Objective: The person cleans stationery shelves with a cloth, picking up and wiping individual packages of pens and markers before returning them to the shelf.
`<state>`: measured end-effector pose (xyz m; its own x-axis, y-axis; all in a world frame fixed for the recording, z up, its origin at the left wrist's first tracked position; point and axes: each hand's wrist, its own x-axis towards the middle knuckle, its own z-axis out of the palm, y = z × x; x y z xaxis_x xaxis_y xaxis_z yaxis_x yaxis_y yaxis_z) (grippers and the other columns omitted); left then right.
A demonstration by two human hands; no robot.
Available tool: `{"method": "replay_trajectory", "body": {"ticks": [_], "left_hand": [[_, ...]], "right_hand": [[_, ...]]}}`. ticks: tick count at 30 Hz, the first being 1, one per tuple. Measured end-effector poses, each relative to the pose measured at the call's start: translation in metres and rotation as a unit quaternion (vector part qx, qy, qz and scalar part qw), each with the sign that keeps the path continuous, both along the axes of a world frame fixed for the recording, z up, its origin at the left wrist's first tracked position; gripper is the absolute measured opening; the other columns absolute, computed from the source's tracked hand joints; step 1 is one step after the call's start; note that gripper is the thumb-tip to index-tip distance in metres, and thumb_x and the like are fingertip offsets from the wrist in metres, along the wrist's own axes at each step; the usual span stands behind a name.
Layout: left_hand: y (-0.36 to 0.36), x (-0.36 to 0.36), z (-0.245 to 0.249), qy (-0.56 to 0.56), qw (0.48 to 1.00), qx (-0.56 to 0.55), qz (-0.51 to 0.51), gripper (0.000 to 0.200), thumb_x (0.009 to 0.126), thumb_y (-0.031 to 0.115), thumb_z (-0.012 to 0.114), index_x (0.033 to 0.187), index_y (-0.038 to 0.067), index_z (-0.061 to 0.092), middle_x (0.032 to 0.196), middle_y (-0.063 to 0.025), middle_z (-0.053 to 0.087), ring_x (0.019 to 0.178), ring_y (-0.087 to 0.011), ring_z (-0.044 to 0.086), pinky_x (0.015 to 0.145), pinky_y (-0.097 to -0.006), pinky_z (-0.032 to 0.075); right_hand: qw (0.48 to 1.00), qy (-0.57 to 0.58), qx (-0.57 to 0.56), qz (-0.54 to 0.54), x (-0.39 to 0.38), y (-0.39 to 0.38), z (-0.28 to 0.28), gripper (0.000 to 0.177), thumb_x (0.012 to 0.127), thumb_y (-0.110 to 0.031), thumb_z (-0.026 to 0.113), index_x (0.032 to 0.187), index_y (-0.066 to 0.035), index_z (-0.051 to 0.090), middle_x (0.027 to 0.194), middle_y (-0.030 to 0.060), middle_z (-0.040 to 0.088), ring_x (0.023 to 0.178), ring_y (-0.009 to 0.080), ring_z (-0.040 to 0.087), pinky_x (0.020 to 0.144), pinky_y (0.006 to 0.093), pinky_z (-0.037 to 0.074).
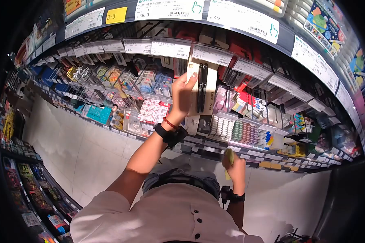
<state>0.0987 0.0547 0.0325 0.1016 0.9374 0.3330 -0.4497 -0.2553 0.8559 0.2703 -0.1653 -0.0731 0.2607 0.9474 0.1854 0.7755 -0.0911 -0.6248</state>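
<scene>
My left hand (pixel 183 96) reaches up to the shelf and grips the left edge of a pen pack (pixel 209 95). Its thumb lies on the front of the card, and the other fingers are mostly hidden. Black pens (pixel 202 87) show upright on the pale card, which is in front of the hanging goods below the price tags. Lower down at the right, in front of the shelf edge, my right hand (pixel 236 169) is closed around a yellow-green item (pixel 229 157), perhaps a folded cloth. Part of that item sticks out above the fingers and a bit shows below.
Price tags (pixel 171 47) line the shelf edge above the pack. Clear bins with small goods (pixel 153 110) stand to the left, and trays of coloured pieces (pixel 247 133) to the right. Another goods rack (pixel 32 190) is at the lower left, across the tiled floor (pixel 69 150).
</scene>
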Motion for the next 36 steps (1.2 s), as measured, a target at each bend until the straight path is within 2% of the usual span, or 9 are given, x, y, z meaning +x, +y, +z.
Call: {"method": "replay_trajectory", "body": {"ticks": [2,7,9,11,13,21,27,33,36], "left_hand": [[0.007,0.006,0.018,-0.008,0.999,0.014,-0.033,0.022,0.089,0.016,0.050,0.091,-0.004,0.060,0.076,0.0013,0.059,0.067,-0.0013,0.048,0.059,-0.0182,0.039],[0.031,0.015,0.004,0.077,0.996,0.036,-0.019,0.018,0.085,0.012,0.053,0.076,-0.003,0.057,0.065,0.0040,0.053,0.060,-0.0004,0.041,0.051,-0.0194,0.034],[0.026,0.015,0.006,0.102,0.993,0.056,0.014,0.019,0.086,0.013,0.052,0.076,-0.003,0.057,0.066,0.0040,0.054,0.061,-0.0010,0.042,0.052,-0.0201,0.035],[0.028,0.016,-0.005,0.068,0.997,0.041,-0.018,0.017,0.088,0.014,0.051,0.091,-0.002,0.059,0.082,0.0018,0.060,0.071,-0.0026,0.050,0.064,-0.0188,0.040],[0.027,0.019,-0.012,0.086,0.995,0.049,0.020,0.020,0.087,0.016,0.052,0.089,-0.002,0.060,0.074,0.0025,0.058,0.068,-0.0027,0.045,0.060,-0.0192,0.038],[0.026,0.014,-0.016,0.011,1.000,0.007,-0.019,0.021,0.089,0.017,0.052,0.090,-0.002,0.061,0.079,0.0015,0.059,0.072,-0.0028,0.047,0.064,-0.0192,0.039],[0.015,0.000,-0.031,0.086,0.994,0.052,-0.036,0.021,0.088,0.013,0.053,0.096,-0.004,0.062,0.085,0.0003,0.061,0.077,-0.0034,0.049,0.068,-0.0189,0.039],[0.023,-0.001,-0.007,-0.002,0.999,0.047,-0.026,0.020,0.088,0.011,0.053,0.099,-0.005,0.058,0.090,-0.0020,0.060,0.078,-0.0049,0.051,0.072,-0.0194,0.040],[0.045,-0.005,-0.010,0.065,0.997,0.034,-0.026,0.018,0.087,0.005,0.051,0.099,-0.006,0.057,0.091,-0.0033,0.060,0.077,-0.0052,0.051,0.072,-0.0201,0.039]], "right_hand": [[0.999,0.006,-0.016,-0.042,0.005,-0.012,-0.006,0.022,0.076,-0.025,0.058,0.086,-0.005,0.061,0.064,0.0208,0.057,0.061,0.0386,0.056,0.056,0.0433,0.045],[0.994,0.003,-0.042,-0.102,0.014,-0.033,-0.019,0.024,0.076,-0.026,0.057,0.085,-0.003,0.061,0.066,0.0214,0.057,0.062,0.0385,0.057,0.056,0.0436,0.046],[0.994,0.012,-0.030,-0.103,0.013,-0.035,-0.021,0.024,0.076,-0.025,0.057,0.084,-0.003,0.061,0.066,0.0213,0.058,0.062,0.0386,0.057,0.056,0.0441,0.046],[0.994,0.029,-0.029,-0.102,0.013,-0.039,-0.027,0.023,0.076,-0.025,0.057,0.083,-0.003,0.060,0.066,0.0212,0.058,0.062,0.0387,0.057,0.056,0.0442,0.046],[0.994,0.026,-0.031,-0.098,0.014,-0.040,-0.036,0.023,0.076,-0.025,0.057,0.082,-0.003,0.060,0.064,0.0210,0.057,0.061,0.0386,0.057,0.056,0.0442,0.046],[0.994,0.012,-0.031,-0.100,0.013,-0.042,-0.029,0.023,0.075,-0.024,0.058,0.081,-0.002,0.060,0.062,0.0216,0.057,0.059,0.0385,0.057,0.056,0.0436,0.046],[0.994,0.007,-0.040,-0.103,0.012,-0.040,-0.023,0.022,0.074,-0.023,0.058,0.081,-0.002,0.059,0.060,0.0216,0.056,0.058,0.0382,0.057,0.055,0.0434,0.046],[0.996,0.027,-0.026,-0.082,0.008,-0.032,-0.030,0.017,0.074,-0.017,0.059,0.081,-0.002,0.060,0.064,0.0193,0.058,0.062,0.0374,0.058,0.055,0.0407,0.046],[0.996,0.032,-0.029,-0.081,0.002,-0.030,-0.019,0.017,0.073,-0.017,0.061,0.080,-0.001,0.058,0.062,0.0205,0.056,0.060,0.0386,0.056,0.053,0.0415,0.045]]}}
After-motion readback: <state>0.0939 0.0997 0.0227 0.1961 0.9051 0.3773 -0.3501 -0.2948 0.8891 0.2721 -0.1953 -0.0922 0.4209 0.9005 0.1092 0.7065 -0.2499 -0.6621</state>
